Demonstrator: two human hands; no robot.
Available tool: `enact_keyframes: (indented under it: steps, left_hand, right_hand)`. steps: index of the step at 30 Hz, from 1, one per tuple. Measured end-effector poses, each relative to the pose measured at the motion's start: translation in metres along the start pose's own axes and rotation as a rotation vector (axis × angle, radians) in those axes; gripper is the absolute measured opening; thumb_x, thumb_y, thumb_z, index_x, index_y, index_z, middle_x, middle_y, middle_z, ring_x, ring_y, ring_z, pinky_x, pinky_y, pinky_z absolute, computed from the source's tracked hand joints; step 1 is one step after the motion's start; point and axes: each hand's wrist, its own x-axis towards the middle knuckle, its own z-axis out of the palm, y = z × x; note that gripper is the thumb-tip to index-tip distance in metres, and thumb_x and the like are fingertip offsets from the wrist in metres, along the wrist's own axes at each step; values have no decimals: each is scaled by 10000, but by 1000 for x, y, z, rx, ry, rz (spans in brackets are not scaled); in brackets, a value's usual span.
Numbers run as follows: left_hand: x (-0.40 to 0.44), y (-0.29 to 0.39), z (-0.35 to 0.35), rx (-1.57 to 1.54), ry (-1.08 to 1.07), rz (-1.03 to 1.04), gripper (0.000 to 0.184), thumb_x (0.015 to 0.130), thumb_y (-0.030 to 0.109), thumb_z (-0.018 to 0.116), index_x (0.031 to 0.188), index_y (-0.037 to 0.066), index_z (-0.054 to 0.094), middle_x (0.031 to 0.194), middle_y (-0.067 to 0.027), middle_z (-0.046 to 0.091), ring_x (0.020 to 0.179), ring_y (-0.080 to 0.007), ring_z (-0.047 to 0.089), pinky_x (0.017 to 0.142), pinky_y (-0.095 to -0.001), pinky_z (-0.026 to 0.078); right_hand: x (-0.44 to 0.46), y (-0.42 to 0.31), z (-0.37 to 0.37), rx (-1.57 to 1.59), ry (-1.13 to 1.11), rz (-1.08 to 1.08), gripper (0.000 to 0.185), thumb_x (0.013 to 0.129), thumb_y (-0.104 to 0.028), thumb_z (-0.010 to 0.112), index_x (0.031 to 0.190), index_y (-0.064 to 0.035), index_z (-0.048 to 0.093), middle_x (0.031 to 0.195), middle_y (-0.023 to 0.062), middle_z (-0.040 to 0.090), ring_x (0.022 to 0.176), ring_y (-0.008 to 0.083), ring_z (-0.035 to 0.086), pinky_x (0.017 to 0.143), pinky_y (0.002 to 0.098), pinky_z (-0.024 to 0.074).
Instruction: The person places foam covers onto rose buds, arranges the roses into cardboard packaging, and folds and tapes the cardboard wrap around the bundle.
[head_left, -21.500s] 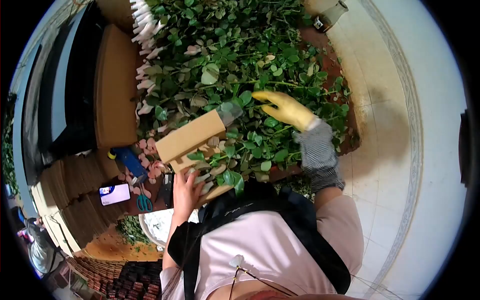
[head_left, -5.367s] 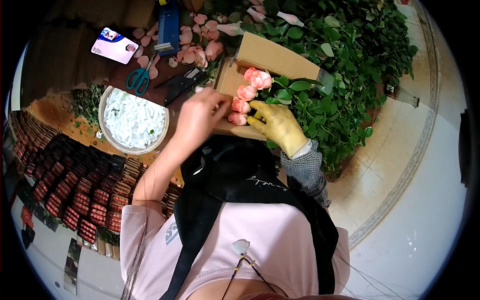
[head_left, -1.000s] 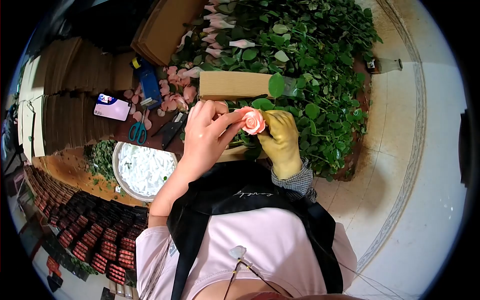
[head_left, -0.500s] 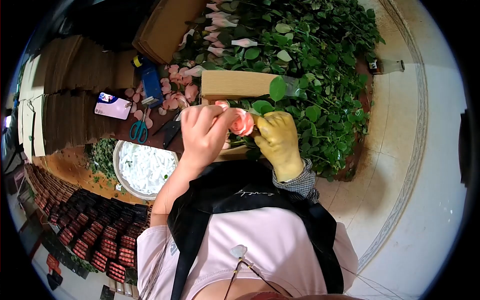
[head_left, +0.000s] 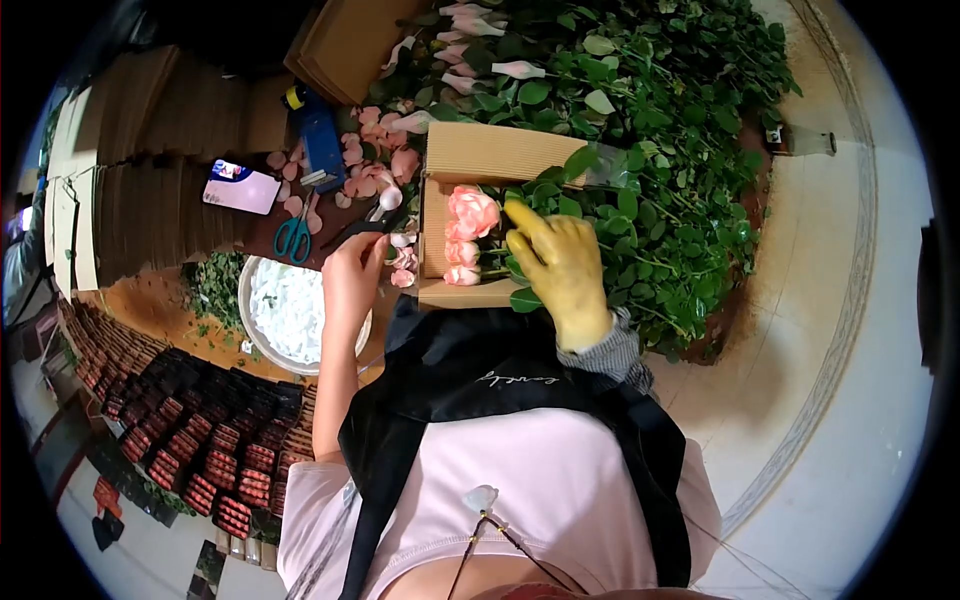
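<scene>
My left hand point(head_left: 352, 278) is bare, its fingers drawn together over the handle end of black shears point(head_left: 372, 226); what it pinches, if anything, is hidden. My right hand point(head_left: 562, 262) wears a yellow glove. Its index finger and thumb are apart, with the fingertip at the stem just beside a large pink rose point(head_left: 473, 211). Below that rose lie two smaller pink roses point(head_left: 461, 263). All rest in an open corrugated cardboard box point(head_left: 490, 150), heads to the left and leafy stems running right. Loose petals point(head_left: 404, 278) lie by the box's left edge.
Green rose stems point(head_left: 660, 150) are heaped at right. At left are teal scissors point(head_left: 293, 240), a phone point(head_left: 241, 187), a blue tool point(head_left: 320, 145), stacked cardboard point(head_left: 150, 190) and a basin point(head_left: 246, 310) of white pieces. A glass bottle point(head_left: 810, 143) lies on the floor.
The rose held between both hands now lies in the box. My left hand has moved left and down to the shears. My right hand has loosened its fingers, and the view has shifted slightly.
</scene>
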Motion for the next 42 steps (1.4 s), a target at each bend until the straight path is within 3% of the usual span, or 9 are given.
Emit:
enact_keyframes:
  steps: [3, 8, 12, 17, 24, 25, 31, 36, 42]
  left_hand:
    - [1, 9, 20, -220, -145, -3, 194, 962, 145, 659, 1046, -14, 731, 803, -168, 727, 697, -197, 722, 638, -326, 535]
    - [7, 20, 55, -70, -54, 208, 223, 970, 145, 607, 1082, -17, 713, 875, -183, 735, 824, -310, 740, 734, -351, 557]
    - [7, 11, 56, -147, -81, 189, 211, 971, 102, 621, 1119, -25, 701, 909, -159, 750, 776, -242, 734, 730, -324, 558]
    - [7, 25, 55, -19, -26, 326, 495, 837, 236, 805, 1260, 42, 638, 1328, -210, 522, 1271, -384, 478, 1055, -434, 405]
    - [35, 16, 100, -33, 48, 360, 487, 746, 195, 827, 1170, 34, 648, 1251, -233, 566, 1152, -417, 528, 1000, -466, 432]
    - [32, 11, 107, -42, 129, 407, 457, 733, 186, 830, 1133, 47, 659, 1205, -220, 588, 1111, -407, 540, 970, -467, 439]
    - [24, 18, 97, -172, -7, 273, 461, 780, 195, 815, 1193, 56, 666, 1327, -241, 510, 1224, -434, 487, 1030, -455, 429]
    - [21, 17, 98, -133, 37, 304, 444, 795, 217, 814, 1182, 48, 678, 1337, -248, 502, 1225, -433, 484, 1025, -458, 430]
    - [20, 21, 95, -129, -24, 291, 447, 817, 238, 803, 1195, 36, 678, 1333, -248, 502, 1226, -421, 482, 1015, -453, 436]
  right_hand:
    - [-17, -8, 0, 45, -22, -210, 313, 890, -227, 714, 1146, -53, 666, 694, 81, 651, 642, 265, 635, 644, 398, 480]
    - [2, 11, 45, -348, -241, -48, 352, 932, -389, 647, 1033, -52, 651, 678, 76, 669, 667, 259, 671, 644, 412, 504]
    - [16, 21, 59, -211, -221, 48, 383, 900, -420, 681, 949, -40, 666, 708, 136, 689, 678, 305, 694, 633, 432, 553]
    - [13, 29, 51, 22, -255, -53, 366, 886, -405, 698, 948, -47, 650, 764, 156, 698, 733, 359, 690, 678, 479, 547]
    - [2, 16, 37, 22, -240, 54, 369, 911, -310, 670, 1202, -84, 651, 880, 168, 723, 797, 382, 679, 732, 491, 525]
    - [5, 2, 17, 88, -195, 42, 268, 903, -270, 681, 1087, -75, 682, 842, 181, 714, 775, 372, 686, 723, 478, 534]
    - [4, 8, 2, 388, -132, 64, 334, 867, -90, 715, 1200, -78, 697, 1237, 152, 687, 1111, 347, 659, 943, 415, 538]
    - [19, 21, 31, 381, -104, -1, 449, 874, -108, 698, 1315, -88, 618, 1314, 174, 635, 1150, 359, 630, 994, 421, 507]
    - [21, 9, 56, -156, -109, -146, 597, 846, -137, 701, 1409, -88, 509, 1252, 146, 612, 1177, 316, 586, 1063, 452, 442]
